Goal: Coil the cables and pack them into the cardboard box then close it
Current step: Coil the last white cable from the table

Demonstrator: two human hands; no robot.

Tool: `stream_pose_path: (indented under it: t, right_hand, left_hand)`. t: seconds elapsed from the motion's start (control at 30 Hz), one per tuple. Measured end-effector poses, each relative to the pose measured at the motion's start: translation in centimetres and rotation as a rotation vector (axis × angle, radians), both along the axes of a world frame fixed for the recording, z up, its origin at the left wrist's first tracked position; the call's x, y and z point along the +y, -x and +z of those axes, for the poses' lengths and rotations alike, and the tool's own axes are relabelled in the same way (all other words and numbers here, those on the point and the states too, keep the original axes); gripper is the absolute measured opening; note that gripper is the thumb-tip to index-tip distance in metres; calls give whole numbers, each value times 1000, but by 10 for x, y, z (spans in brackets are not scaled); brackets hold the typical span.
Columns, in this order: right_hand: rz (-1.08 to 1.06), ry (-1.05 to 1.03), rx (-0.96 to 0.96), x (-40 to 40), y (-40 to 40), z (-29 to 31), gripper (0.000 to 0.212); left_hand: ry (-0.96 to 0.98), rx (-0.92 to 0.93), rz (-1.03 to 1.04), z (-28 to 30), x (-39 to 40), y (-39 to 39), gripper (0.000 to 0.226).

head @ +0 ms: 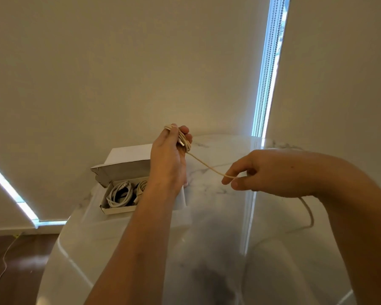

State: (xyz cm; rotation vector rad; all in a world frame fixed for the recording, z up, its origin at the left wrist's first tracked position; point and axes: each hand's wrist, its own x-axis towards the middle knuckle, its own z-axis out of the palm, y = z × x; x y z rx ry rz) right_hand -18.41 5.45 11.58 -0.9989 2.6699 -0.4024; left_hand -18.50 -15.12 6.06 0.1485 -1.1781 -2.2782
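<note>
Winding the beige cable [207, 165] is the step in hand: my left hand [171, 155] grips the finished loops above the open cardboard box [128, 160], my right hand [262, 175] pinches the loose strand. Next, I reckon, another wrap, feeding slack evenly. White cables [119, 193] already lie inside. Glossy marble table [218, 208], plain walls, bright window slit [268, 67].
</note>
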Motion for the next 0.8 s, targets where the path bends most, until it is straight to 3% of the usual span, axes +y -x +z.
stream_pose_path:
  t: [0.07,0.17,0.3,0.53,0.8]
  right_hand:
    - [-10,27,48,3,-3,4,18]
    - [-51,145,184,5,-4,11,12]
    - [-64,331,376,11,2,15,11]
    - [-123,686,549,24,39,4,12]
    - [-219,867,600,24,69,-22,11]
  left_hand:
    - [138,-61,60,-3,1,0,24]
    - [495,-211,119,-7,0,-2,33]
    - [863,-321,56,-6,6,-3,36]
    - [815,-484,-288,-2,15,-10,32]
    - [663,-339,-664,-6,19,-14,52]
